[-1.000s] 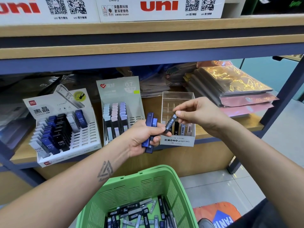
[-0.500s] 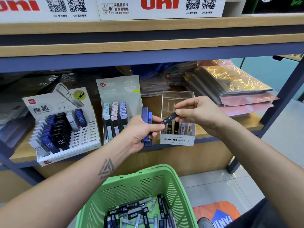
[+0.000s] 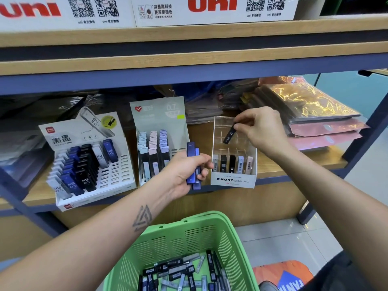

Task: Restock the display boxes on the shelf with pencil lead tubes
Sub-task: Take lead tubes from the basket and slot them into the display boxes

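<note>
The right hand [image 3: 259,131] pinches a slim black lead tube [image 3: 230,133] by its upper end between thumb and fingertips; the tube hangs tilted, its lower end inside the clear plastic walls of the MONO display box [image 3: 233,179]. Below those fingers, along the box's front row, five tubes stand upright in divided slots: grey, two black, pale blue, pink. The box is glossy transparent plastic with a white card front.

The left hand [image 3: 184,173] curls around two dark blue tubes [image 3: 193,166], flat rectangular sticks held upright, with the thumb across them; they sit just left of the MONO box, apart from it. Directly behind these fingers stands the grey-green card display [image 3: 159,122] marked 0.7, with three columns of pastel-capped tubes. Further left of them is a white stepped display [image 3: 88,162] with ribbed slots, partly filled with blue, black and white tubes printed HB 0.5.

Below the left wrist, a green plastic basket [image 3: 189,236] with slotted walls holds a loose heap of black and grey tubes.

All displays rest on a wood-grain shelf [image 3: 294,164] framed in dark blue metal. To the right of the right hand lies a stack of shiny wrapped packets [image 3: 310,110], gold and pink. White uni cartons [image 3: 210,9] line the shelf above. The floor is pale glossy tile.
</note>
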The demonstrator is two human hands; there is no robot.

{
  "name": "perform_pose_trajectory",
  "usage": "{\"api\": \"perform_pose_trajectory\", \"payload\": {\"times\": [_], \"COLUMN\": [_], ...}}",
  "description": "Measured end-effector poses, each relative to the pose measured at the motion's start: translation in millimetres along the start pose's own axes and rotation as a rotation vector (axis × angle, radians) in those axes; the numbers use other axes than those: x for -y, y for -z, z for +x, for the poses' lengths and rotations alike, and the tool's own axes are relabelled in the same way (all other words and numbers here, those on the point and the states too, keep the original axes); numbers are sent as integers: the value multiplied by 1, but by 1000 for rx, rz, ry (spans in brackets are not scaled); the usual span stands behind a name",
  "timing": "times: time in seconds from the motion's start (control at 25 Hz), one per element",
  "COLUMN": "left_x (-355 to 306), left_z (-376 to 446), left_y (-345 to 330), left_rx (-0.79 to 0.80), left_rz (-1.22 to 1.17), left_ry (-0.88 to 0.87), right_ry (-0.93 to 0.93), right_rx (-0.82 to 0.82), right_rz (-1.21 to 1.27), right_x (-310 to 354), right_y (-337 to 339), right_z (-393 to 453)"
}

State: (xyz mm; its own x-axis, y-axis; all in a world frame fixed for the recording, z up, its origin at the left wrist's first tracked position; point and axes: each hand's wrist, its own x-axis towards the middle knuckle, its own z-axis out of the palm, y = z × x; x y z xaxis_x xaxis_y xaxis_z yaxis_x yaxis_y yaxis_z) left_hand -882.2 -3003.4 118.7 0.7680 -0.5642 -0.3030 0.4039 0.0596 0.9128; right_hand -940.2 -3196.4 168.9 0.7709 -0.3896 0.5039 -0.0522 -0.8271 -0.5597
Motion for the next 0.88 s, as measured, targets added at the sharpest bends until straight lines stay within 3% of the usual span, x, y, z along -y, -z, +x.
{"api": "perform_pose_trajectory", "payload": {"times": [0.36, 0.6, 0.76, 0.88], "left_x": [-2, -6, -8, -10], "left_z": [2, 1, -2, -7], "left_y": [5, 8, 10, 8], "left_rx": [34, 95, 103, 120], "left_rz": [-8, -85, -83, -70], "left_ry": [37, 106, 136, 126], "right_ry": [104, 181, 166, 78], "right_rx": [152, 111, 43, 68], "right_rz": [-240, -357, -332, -158], "right_x": [-17, -17, -11, -2], "right_y": [-45, -51, -43, -36], "right_z": [10, 7, 4, -1]}}
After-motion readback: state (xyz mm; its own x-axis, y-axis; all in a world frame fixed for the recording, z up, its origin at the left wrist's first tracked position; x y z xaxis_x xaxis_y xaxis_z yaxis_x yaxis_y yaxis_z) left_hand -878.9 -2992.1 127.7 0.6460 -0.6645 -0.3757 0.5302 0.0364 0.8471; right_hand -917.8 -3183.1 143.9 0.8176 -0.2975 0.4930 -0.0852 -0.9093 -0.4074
